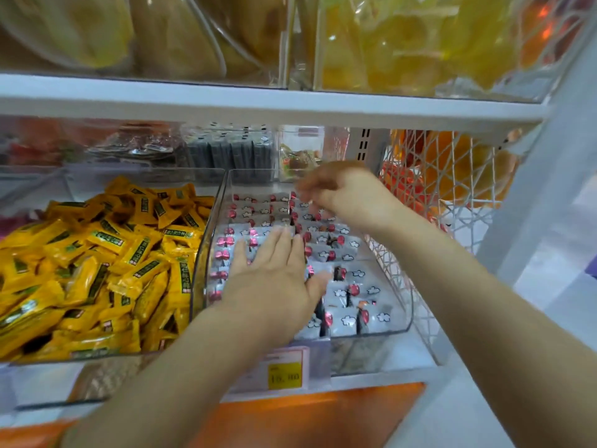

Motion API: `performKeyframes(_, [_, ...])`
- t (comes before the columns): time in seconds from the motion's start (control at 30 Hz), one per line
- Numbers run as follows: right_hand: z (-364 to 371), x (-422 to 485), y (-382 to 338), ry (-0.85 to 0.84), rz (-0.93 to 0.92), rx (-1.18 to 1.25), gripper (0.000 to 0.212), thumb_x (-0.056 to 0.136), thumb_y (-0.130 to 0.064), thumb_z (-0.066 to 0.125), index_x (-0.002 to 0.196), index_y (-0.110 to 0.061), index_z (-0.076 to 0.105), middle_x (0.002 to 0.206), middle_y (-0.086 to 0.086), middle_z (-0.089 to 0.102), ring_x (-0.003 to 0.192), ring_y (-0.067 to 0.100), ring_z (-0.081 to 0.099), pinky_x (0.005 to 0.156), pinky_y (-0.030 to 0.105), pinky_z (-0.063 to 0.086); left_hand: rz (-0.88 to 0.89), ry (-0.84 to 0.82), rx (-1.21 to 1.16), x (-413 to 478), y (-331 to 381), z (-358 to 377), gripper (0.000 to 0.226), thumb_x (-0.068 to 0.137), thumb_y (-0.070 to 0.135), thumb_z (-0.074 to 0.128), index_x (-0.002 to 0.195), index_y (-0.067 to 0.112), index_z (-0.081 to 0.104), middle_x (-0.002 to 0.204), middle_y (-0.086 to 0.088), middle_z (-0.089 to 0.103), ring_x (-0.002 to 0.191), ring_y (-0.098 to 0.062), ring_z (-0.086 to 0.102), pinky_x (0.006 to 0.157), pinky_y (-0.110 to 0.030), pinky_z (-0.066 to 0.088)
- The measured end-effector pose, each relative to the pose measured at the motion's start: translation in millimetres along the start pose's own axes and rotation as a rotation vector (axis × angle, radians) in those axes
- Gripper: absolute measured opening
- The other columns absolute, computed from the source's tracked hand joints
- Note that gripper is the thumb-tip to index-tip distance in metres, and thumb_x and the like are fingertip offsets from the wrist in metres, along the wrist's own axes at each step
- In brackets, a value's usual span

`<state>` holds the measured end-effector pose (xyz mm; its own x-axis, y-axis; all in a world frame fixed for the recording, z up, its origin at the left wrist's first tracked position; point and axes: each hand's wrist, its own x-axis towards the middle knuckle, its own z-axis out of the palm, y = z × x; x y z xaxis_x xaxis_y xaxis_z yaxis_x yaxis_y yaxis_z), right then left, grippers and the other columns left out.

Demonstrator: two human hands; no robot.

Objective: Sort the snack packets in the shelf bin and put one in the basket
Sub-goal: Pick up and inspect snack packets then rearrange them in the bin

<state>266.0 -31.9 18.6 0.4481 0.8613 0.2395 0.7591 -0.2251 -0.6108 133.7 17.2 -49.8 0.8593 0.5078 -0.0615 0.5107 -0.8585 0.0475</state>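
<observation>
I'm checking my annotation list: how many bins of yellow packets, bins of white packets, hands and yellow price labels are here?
Bin of yellow packets: 1
Bin of white packets: 1
Hands, left hand and right hand: 2
Yellow price label: 1
Total: 5

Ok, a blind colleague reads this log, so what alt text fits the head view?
A person's left hand lies flat on rows of white cloud-printed snack packets in a clear plastic shelf bin, while the right hand, blurred, hovers over the back rows. To the bin's left lie heaped yellow foil packets.
</observation>
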Motion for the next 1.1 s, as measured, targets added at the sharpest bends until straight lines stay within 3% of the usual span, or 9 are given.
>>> performKeyframes(0.13, [2,-59,0,0.007,-0.005,0.078,0.016,0.089,-0.006,0.059,0.100,-0.015,0.068,0.078,-0.008,0.065,0.056,-0.004,0.055,0.056,0.009,0.042,-0.038,0.086,-0.056,-6,-2,0,0.062,0.096,0.050,0.008,0.148,0.018,-0.007,0.156,0.001,-0.015,0.141,-0.012,-0.018,0.113,-0.043,-0.009])
performKeyframes(0.3, [-2,-90,-4,-0.106,-0.040,-0.262,0.005,0.083,-0.019,0.068,0.086,-0.018,0.072,0.071,-0.013,0.060,0.062,-0.002,0.052,0.056,0.004,0.038,0.009,0.142,-0.078,-21,-2,6,0.059,0.096,0.048,0.007,0.149,0.021,0.001,0.157,0.001,-0.008,0.143,-0.014,-0.012,0.113,-0.043,-0.007])
performKeyframes(0.37, [0,-96,-6,-0.207,-0.093,-0.417,0.010,0.082,-0.027,0.069,0.086,-0.017,0.072,0.077,-0.010,0.067,0.069,0.004,0.057,0.063,0.011,0.043,0.000,0.134,-0.036,-24,-3,9,0.059,0.097,0.047,0.008,0.149,0.020,0.002,0.157,0.000,-0.006,0.143,-0.014,-0.010,0.114,-0.044,-0.005])
performKeyframes(0.43, [6,-99,-6,-0.259,-0.157,-0.597,0.016,0.083,-0.026,0.066,0.087,-0.012,0.072,0.084,0.001,0.070,0.077,0.017,0.060,0.079,0.031,0.047,-0.002,0.162,-0.052,-26,-2,9,0.057,0.098,0.045,0.010,0.148,0.019,0.007,0.158,-0.001,0.000,0.144,-0.015,-0.006,0.115,-0.045,-0.002])
performKeyframes(0.5, [9,-100,-5,-0.243,-0.190,-0.623,0.014,0.083,-0.023,0.066,0.082,-0.009,0.069,0.084,0.003,0.069,0.077,0.018,0.058,0.082,0.034,0.045,0.024,0.235,-0.093,-28,-1,8,0.055,0.098,0.043,0.016,0.145,0.015,0.021,0.155,-0.004,0.016,0.143,-0.019,0.007,0.116,-0.046,0.007])
performKeyframes(0.6, [2,-101,-5,-0.114,-0.160,-0.345,0.013,0.083,-0.022,0.068,0.070,-0.017,0.065,0.072,-0.010,0.061,0.066,0.001,0.053,0.066,0.018,0.043,0.123,0.418,-0.283,-34,-3,4,0.042,0.098,0.035,0.027,0.128,0.010,0.043,0.138,-0.009,0.041,0.132,-0.023,0.030,0.110,-0.037,0.021])
performKeyframes(0.77, [-13,-107,-6,0.369,-0.170,0.158,0.014,0.088,-0.017,0.062,0.074,-0.019,0.058,0.070,-0.009,0.057,0.058,-0.002,0.052,0.055,0.010,0.040,0.185,0.591,-0.664,-46,-9,-13,0.037,0.098,0.028,0.037,0.129,0.016,0.051,0.125,0.007,0.048,0.109,0.006,0.034,0.086,0.008,0.016])
performKeyframes(0.93, [-10,-113,-1,0.538,-0.075,0.609,0.016,0.093,-0.007,0.053,0.077,-0.013,0.053,0.063,-0.009,0.059,0.051,0.007,0.058,0.049,0.020,0.049,0.129,0.479,-0.867,-55,-13,-17,0.036,0.093,0.031,0.047,0.128,0.029,0.052,0.116,0.019,0.055,0.099,0.006,0.055,0.077,-0.004,0.038])
performKeyframes(1.1, [3,-108,9,0.428,0.093,0.938,0.014,0.094,-0.012,0.053,0.082,-0.004,0.053,0.072,0.013,0.063,0.058,0.018,0.063,0.056,0.024,0.053,0.082,0.382,-1.305,-54,-12,-19,0.022,0.094,0.016,0.047,0.112,0.017,0.060,0.095,-0.001,0.065,0.073,-0.010,0.069,0.061,-0.021,0.055])
